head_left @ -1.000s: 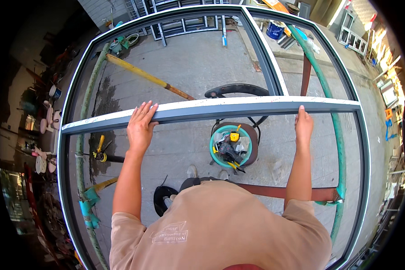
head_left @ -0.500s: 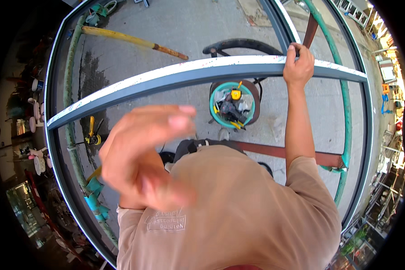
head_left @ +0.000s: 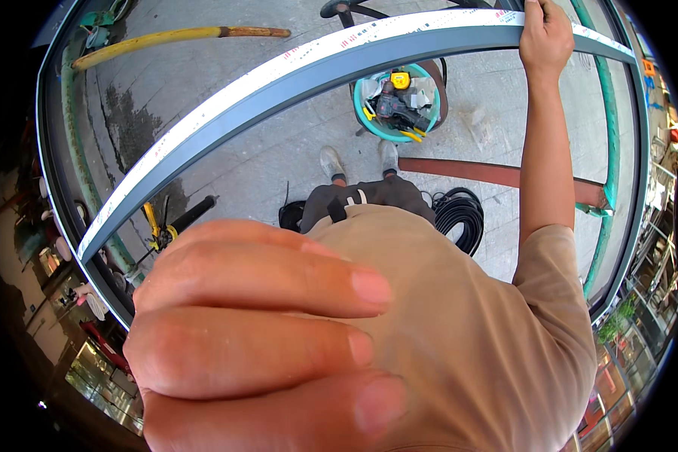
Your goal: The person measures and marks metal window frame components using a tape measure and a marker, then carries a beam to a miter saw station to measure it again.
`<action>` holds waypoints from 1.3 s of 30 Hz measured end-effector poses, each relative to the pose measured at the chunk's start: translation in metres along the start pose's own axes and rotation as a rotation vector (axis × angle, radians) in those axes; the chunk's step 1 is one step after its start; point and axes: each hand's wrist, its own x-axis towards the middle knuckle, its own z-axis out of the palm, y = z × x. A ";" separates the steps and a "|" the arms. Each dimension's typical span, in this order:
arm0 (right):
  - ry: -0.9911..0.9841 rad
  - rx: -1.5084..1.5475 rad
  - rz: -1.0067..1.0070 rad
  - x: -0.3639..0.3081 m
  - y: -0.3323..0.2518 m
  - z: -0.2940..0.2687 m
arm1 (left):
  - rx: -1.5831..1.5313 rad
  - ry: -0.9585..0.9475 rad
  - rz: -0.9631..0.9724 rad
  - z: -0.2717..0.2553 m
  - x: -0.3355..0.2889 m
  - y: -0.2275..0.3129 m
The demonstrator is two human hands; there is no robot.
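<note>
My right hand point(head_left: 547, 41) is wrapped round the crossbar of a large dark grey metal frame point(head_left: 279, 87), whose upper face carries white printed film. The hand grips near the crossbar's right end, with the arm stretched forward. My left hand point(head_left: 256, 331) is raised very near the camera, large in the lower left. Its fingers are half bent and point right, and nothing shows in them. Beyond the crossbar's near edge sits a round turquoise tub point(head_left: 359, 113), holding a yellow tape measure point(head_left: 400, 80), a dark drill-like tool point(head_left: 393, 105) and yellow-handled tools.
Green pipes point(head_left: 606, 135) run under the frame's sides, with a rust-red bar point(head_left: 467, 170) joining at the right. A yellow pole point(head_left: 166, 41) lies far left. A black coil point(head_left: 471, 222) rests by my legs. A yellow-and-black tool point(head_left: 158, 226) stands left.
My left hand has come much nearer the camera. The view has shifted, so the crossbar, tub and right hand sit higher, and my feet and the black coil now show. My right hand keeps its grip.
</note>
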 end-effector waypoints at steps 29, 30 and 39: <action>-0.077 0.253 -0.045 -0.153 0.049 -0.024 | 1.054 0.035 -0.585 0.042 0.042 -0.178; -0.208 0.284 -0.008 -0.180 0.061 -0.015 | 1.011 0.020 -0.610 0.047 0.046 -0.179; -1.049 0.064 -0.007 -0.310 0.120 0.142 | 0.804 -0.035 -0.768 0.045 0.058 -0.181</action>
